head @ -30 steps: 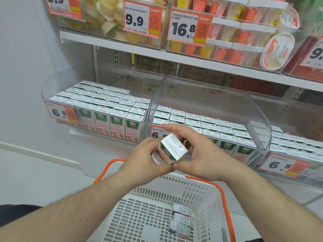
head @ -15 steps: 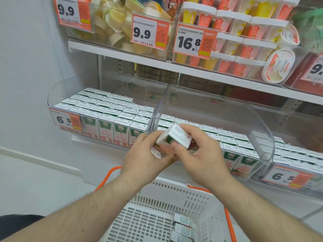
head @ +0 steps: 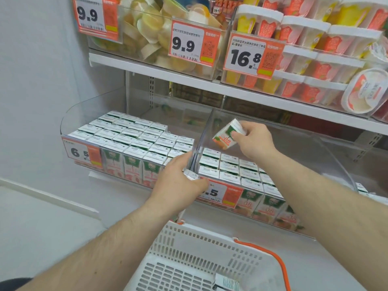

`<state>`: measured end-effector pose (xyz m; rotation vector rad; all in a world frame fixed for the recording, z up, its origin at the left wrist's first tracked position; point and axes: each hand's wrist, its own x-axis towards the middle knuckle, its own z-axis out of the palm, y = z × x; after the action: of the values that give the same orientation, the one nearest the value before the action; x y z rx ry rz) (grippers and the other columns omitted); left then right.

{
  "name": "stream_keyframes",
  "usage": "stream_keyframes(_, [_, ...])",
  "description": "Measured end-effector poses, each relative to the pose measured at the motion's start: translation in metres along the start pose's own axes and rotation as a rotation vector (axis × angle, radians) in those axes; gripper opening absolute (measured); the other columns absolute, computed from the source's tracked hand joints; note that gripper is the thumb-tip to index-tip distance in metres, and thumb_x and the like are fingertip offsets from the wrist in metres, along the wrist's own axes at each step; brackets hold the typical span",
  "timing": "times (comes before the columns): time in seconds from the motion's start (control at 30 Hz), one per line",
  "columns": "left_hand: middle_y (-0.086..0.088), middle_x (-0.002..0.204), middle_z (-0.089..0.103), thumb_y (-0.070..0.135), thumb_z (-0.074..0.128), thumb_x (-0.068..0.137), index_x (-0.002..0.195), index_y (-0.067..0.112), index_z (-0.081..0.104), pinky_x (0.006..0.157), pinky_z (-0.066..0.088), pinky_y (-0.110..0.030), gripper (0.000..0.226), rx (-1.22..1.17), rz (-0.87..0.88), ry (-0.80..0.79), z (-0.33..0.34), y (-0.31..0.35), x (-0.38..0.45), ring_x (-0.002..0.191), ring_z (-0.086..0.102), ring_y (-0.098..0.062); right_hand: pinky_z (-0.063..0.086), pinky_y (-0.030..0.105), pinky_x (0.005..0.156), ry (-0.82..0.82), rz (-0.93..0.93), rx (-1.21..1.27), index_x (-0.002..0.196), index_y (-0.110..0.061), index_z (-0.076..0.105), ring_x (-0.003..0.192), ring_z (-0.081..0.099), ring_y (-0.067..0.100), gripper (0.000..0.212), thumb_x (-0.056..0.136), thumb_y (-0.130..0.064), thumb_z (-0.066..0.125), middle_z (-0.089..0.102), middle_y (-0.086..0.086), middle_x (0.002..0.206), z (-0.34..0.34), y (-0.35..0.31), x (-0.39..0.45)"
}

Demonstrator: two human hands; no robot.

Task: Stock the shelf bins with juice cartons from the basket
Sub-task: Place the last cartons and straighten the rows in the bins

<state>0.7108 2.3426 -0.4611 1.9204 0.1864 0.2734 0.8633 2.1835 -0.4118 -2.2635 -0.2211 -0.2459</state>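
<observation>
Since the earlier frame, the hands were separated: one juice carton (head: 227, 134) was gripped, tilted, by the right hand (head: 253, 140) above the middle bin (head: 331, 158); another carton (head: 190, 175) was clasped by the left hand (head: 178, 181) at the bin's front-left corner.

Pale wall (head: 37, 80), white shelf (head: 189, 80), perhaps light grey floor (head: 31, 227)

Clear glossy plastic bin (head: 327, 148)

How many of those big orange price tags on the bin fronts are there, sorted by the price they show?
9.9 tags: 2
16.8 tag: 1
6.5 tag: 1
Tag showing only .5, its first digit covered by the left hand: 1
Total: 5
</observation>
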Motion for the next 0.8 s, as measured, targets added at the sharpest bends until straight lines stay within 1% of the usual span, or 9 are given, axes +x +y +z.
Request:
stream_keyframes(0.07, [0.017, 0.150, 0.037, 0.023, 0.073, 0.080, 0.147, 0.036, 0.038, 0.095, 0.029, -0.013, 0.077, -0.025, -0.030, -0.031, 0.002, 0.000, 0.002, 0.111, 0.035, 0.015, 0.048, 0.029, 0.088, -0.122, -0.004, -0.125, 0.127, -0.021, 0.066, 0.103, 0.061, 0.016, 0.036, 0.091, -0.025, 0.065, 0.068, -0.002, 0.118, 0.011, 0.001, 0.018])
stream_keyframes(0.13, [0.019, 0.147, 0.040, 0.022, 0.071, 0.082, 0.148, 0.037, 0.036, 0.073, 0.033, 0.005, 0.076, -0.057, -0.061, -0.055, 0.003, 0.001, 0.003, 0.082, 0.044, 0.031, 0.052, 0.034, 0.091, -0.264, 0.017, -0.182, 0.126, -0.019, 0.067, 0.100, 0.065, 0.019, 0.036, 0.090, -0.024, 0.068, 0.070, -0.001, 0.114, 0.020, 0.002, 0.030])
stream_keyframes(0.2, [0.019, 0.147, 0.040, 0.022, 0.070, 0.082, 0.148, 0.037, 0.036, 0.055, 0.032, 0.006, 0.076, -0.076, -0.087, -0.049, 0.004, 0.001, 0.005, 0.072, 0.045, 0.030, 0.055, 0.038, 0.092, -0.379, 0.044, -0.149, 0.122, -0.018, 0.069, 0.097, 0.067, 0.019, 0.034, 0.089, -0.020, 0.070, 0.070, -0.003, 0.115, 0.028, 0.004, 0.039])
stream_keyframes(0.27, [0.021, 0.145, 0.042, 0.023, 0.070, 0.081, 0.147, 0.039, 0.037, 0.056, 0.033, 0.004, 0.075, -0.086, -0.093, -0.038, 0.005, -0.002, 0.007, 0.076, 0.045, 0.028, 0.057, 0.038, 0.090, -0.460, 0.078, -0.089, 0.115, -0.017, 0.073, 0.097, 0.067, 0.020, 0.028, 0.088, -0.014, 0.071, 0.069, -0.007, 0.115, 0.031, 0.002, 0.044])
stream_keyframes(0.33, [0.024, 0.141, 0.046, 0.024, 0.070, 0.080, 0.145, 0.040, 0.040, 0.061, 0.040, 0.001, 0.074, -0.106, -0.086, -0.046, 0.005, -0.005, 0.009, 0.079, 0.052, 0.024, 0.058, 0.034, 0.082, -0.513, 0.136, -0.004, 0.110, -0.011, 0.075, 0.092, 0.070, 0.021, 0.023, 0.089, -0.006, 0.067, 0.073, 0.000, 0.106, 0.031, 0.001, 0.048])
stream_keyframes(0.43, [0.026, 0.128, 0.059, 0.022, 0.069, 0.078, 0.140, 0.044, 0.046, 0.078, 0.054, -0.015, 0.069, -0.133, -0.081, -0.069, 0.005, -0.009, 0.011, 0.091, 0.064, 0.007, 0.058, 0.034, 0.077, -0.551, 0.221, 0.140, 0.113, -0.003, 0.070, 0.086, 0.073, 0.024, 0.025, 0.094, 0.002, 0.054, 0.076, 0.011, 0.095, 0.030, 0.004, 0.052])
stream_keyframes(0.57, [0.026, 0.131, 0.056, 0.024, 0.069, 0.076, 0.138, 0.046, 0.047, 0.089, 0.051, -0.022, 0.069, -0.153, -0.091, -0.070, 0.003, -0.009, 0.011, 0.105, 0.059, 0.007, 0.059, 0.035, 0.078, -0.558, 0.250, 0.094, 0.109, -0.004, 0.072, 0.087, 0.073, 0.023, 0.025, 0.094, 0.003, 0.053, 0.076, 0.011, 0.094, 0.034, 0.008, 0.057])
stream_keyframes(0.7, [0.027, 0.124, 0.060, 0.020, 0.069, 0.078, 0.135, 0.046, 0.051, 0.079, 0.053, -0.017, 0.066, -0.177, -0.093, -0.091, 0.001, -0.005, 0.011, 0.087, 0.063, 0.011, 0.053, 0.025, 0.058, -0.595, 0.275, 0.046, 0.104, -0.002, 0.073, 0.070, 0.071, 0.017, 0.023, 0.095, 0.004, 0.053, 0.076, 0.012, 0.089, 0.038, 0.007, 0.054])
stream_keyframes(0.8, [0.023, 0.130, 0.058, 0.026, 0.069, 0.072, 0.136, 0.044, 0.051, 0.093, 0.052, -0.027, 0.069, -0.186, -0.110, -0.105, 0.001, -0.003, 0.013, 0.100, 0.062, 0.008, 0.055, 0.027, 0.059, -0.621, 0.295, 0.052, 0.105, -0.003, 0.073, 0.071, 0.072, 0.019, 0.022, 0.095, 0.003, 0.054, 0.076, 0.012, 0.088, 0.037, 0.005, 0.053])
